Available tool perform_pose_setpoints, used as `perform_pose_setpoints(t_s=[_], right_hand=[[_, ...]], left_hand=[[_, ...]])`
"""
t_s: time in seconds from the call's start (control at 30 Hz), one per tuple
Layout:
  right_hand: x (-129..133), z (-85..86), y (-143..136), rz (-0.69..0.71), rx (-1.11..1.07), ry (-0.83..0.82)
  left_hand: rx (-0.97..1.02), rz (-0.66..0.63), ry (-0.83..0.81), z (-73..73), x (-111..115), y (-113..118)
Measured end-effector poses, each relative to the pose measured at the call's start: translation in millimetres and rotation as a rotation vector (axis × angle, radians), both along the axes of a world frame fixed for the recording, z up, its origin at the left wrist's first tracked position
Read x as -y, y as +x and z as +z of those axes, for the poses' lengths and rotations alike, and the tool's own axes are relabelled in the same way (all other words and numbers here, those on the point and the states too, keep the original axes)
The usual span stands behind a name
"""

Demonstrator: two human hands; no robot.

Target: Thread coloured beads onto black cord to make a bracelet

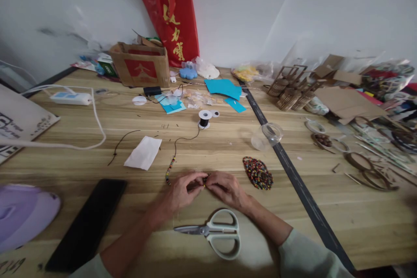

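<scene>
My left hand [185,190] and my right hand [228,189] meet above the table, both pinching a beaded string [169,169] between their fingertips. Its multicoloured beads trail out past my left hand. From there a thin black cord runs back to a white spool [204,119] of black cord. The beads right at my fingertips are small and partly hidden. Just below my hands lie scissors [208,230] with pale handles, blades toward the left. A coiled pile of multicoloured beads [257,173] rests to the right of my right hand.
At left are a black phone [86,226], a purple iron-like object [28,217], a folded white paper [143,153] and a power strip [71,97]. Behind stand a cardboard box [140,65] and a red bag [176,21]. Clear round containers [267,136] and small woven baskets [289,91] are to the right.
</scene>
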State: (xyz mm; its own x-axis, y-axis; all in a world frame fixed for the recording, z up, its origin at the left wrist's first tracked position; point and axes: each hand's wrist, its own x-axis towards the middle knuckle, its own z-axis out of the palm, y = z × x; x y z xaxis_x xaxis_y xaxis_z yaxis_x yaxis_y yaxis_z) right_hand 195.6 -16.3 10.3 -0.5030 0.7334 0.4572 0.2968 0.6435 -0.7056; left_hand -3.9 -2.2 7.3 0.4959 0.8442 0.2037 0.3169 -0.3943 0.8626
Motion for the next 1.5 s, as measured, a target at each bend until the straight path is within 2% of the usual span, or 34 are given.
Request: perform_pose_setpoints(t_s=[0.07,0.13,0.23,0.5,0.73,0.87,0.97,1.13,1.27,1.5], right_hand=[[1,-0.2,1,-0.005,0.022,0.028],[2,-0.8,2,-0.021,0.035,0.067],[4,-1.4,3,-0.038,0.041,0.118],[8,2.7,4,-0.016,0.135,0.271],[11,7.3,2,-0.020,0.269,0.394],[10,4.3,3,-0.028,0.264,0.389],[9,1.9,4,-0.040,0.257,0.368],[8,2.4,3,-0.035,0.219,0.343],[7,2.6,1,-0.049,0.178,0.335],[7,1.3,2,-0.062,0.156,0.294]], left_hand=[[0.010,0.025,-0.012,6.1,0,-1],[0.048,0.103,-0.040,12.8,-2,-2],[0.204,0.192,-0.108,18.4,-5,-6],[0.671,0.365,-0.260,5.3,-13,-12],[0.808,0.424,-0.243,4.9,-13,-10],[0.767,0.428,-0.228,3.9,-11,-11],[0.663,0.402,-0.175,8.9,-7,-12],[0.278,0.172,-0.073,18.8,-1,-5],[0.112,0.046,-0.027,12.8,1,2],[0.057,-0.015,0.044,3.2,-1,2]])
